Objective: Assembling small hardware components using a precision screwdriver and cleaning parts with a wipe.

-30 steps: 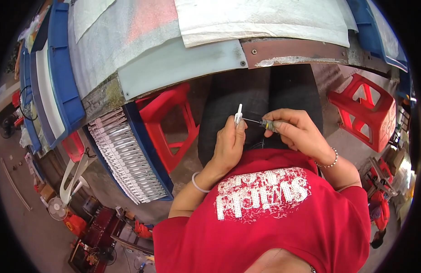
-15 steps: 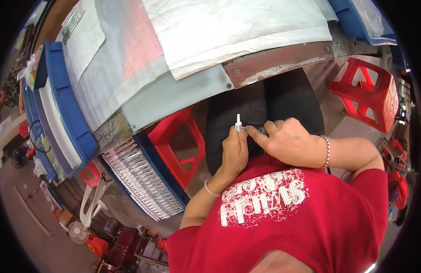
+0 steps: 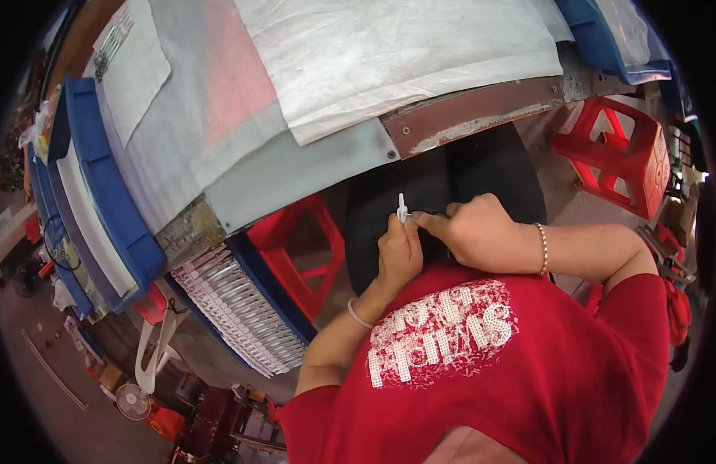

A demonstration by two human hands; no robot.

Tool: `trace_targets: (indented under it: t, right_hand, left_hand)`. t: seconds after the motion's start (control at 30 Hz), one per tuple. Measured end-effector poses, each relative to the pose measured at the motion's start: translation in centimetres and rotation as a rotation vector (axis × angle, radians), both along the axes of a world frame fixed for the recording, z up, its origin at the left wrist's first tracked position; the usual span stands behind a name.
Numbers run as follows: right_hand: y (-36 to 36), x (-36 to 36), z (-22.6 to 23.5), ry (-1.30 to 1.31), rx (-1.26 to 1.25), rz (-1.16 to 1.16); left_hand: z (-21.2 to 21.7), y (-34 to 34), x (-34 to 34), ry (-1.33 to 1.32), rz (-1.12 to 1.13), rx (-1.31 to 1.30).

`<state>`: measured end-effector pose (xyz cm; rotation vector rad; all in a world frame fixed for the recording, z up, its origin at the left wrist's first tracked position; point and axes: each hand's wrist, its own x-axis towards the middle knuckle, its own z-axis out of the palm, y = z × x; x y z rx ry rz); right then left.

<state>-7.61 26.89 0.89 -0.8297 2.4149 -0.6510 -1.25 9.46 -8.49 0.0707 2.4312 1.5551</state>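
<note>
Here we see the bench (image 3: pixel 319 172) with a blue tray (image 3: pixel 273 290) beside its edge, rows of parts (image 3: pixel 238 309) probably set within reach. The right hand (image 3: pixel 485 233) curls close, its hold too hidden for us to tell; the left hand (image 3: pixel 399 255) pinches a white piece (image 3: pixel 402 209) upright at its fingertips, perhaps for steadiness.

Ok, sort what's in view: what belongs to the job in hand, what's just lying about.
In the job:
white part, held in the left hand
slim tool, mostly hidden by the right hand
probably the white-and-silver pieces in the blue tray

Just about:
right-hand red stool
white fan
</note>
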Motion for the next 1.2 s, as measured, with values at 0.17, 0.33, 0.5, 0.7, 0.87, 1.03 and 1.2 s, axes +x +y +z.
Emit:
trace_targets:
  t: [0.17,0.33,0.5,0.7,0.87,1.03,1.2]
  right_hand:
    - [0.4,-0.3,-2.2,-0.706,-0.413,-0.566]
    - [0.3,-0.2,2.2,-0.278,-0.228,-0.278]
    - [1.2,0.9,2.0,0.057,-0.298,-0.147]
    - [0.8,1.4,1.4,0.036,-0.318,-0.136]
    - [0.8,1.2,1.2,-0.053,-0.345,-0.215]
    - [0.7,0.7,0.0,-0.296,-0.326,-0.410]
    - [-0.1,0.9,-1.7,-0.050,-0.287,-0.278]
  left_hand:
    - [-0.4,-0.1,-0.3,0.016,-0.001,-0.058]
    - [0.5,-0.6,-0.1,-0.247,0.121,0.274]
    - [3.0,-1.2,-0.9,-0.631,0.176,0.564]
    - [2.8,-1.4,-0.7,-0.674,0.196,0.639]
    - [2.6,-1.3,-0.6,-0.665,0.191,0.640]
    - [0.8,-1.2,0.0,-0.359,0.097,0.326]
    - [0.8,-0.4,-0.5,-0.179,0.065,0.112]
